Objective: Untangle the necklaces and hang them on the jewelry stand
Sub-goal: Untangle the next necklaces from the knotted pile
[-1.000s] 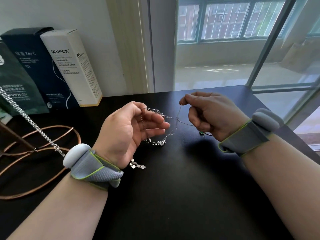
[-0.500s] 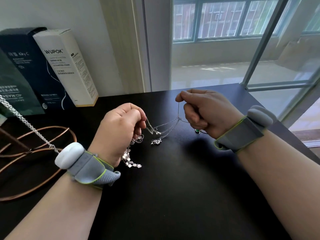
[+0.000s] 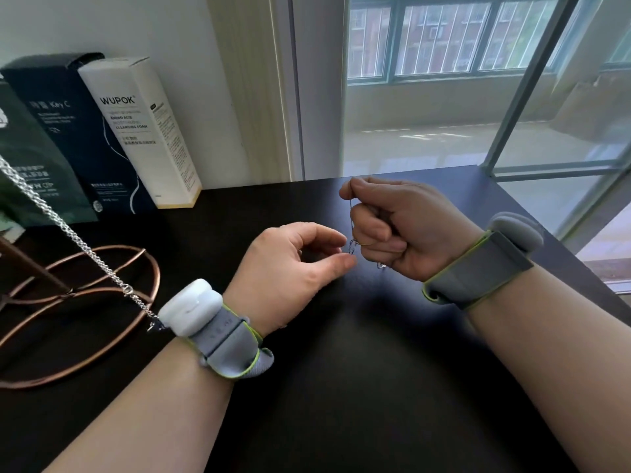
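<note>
At nine o'clock from the hands, the copper jewelry stand (image 3: 126,248) sits on the black table (image 3: 341,387). A thick silver chain (image 3: 78,239) slants down across it towards the left hand (image 3: 290,268). Boxes (image 3: 143,131) lean on the wall at eleven o'clock. The left hand is loosely curled, with its fingertips just beside a thin necklace (image 3: 352,246) at its three o'clock; I cannot tell whether it grips. The right hand (image 3: 409,227) is clenched round that necklace, pinching it on top. A window (image 3: 444,97) fills one o'clock.
</note>
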{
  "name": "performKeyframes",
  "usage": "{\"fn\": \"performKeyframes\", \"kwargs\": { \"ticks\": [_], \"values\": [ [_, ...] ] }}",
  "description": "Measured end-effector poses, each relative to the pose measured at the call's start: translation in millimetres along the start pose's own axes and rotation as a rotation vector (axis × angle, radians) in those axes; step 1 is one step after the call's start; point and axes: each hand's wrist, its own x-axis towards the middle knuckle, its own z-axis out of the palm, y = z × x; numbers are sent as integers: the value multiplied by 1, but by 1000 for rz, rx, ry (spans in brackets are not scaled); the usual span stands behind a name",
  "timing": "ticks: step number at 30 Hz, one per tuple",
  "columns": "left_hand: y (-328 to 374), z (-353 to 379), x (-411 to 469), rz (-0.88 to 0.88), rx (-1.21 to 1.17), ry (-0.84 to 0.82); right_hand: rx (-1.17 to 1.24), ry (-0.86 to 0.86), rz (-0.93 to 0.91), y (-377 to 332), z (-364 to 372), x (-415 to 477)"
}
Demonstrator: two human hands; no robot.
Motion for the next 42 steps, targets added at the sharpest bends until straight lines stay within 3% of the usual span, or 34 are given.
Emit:
{"fn": "performKeyframes", "kwargs": {
  "ticks": [11,20,27,42],
  "values": [
    [-5,-2,3,-25,-192,68,10,27,41,2,-3,3],
    [-2,-13,10,-165,-731,100,-43,122,40,3,-12,5],
    [-4,-20,13,-186,-911,124,-25,153,53,0,-17,5],
    [-7,-16,12,-194,-656,103,-28,164,39,-2,-20,6]
  ]
}}
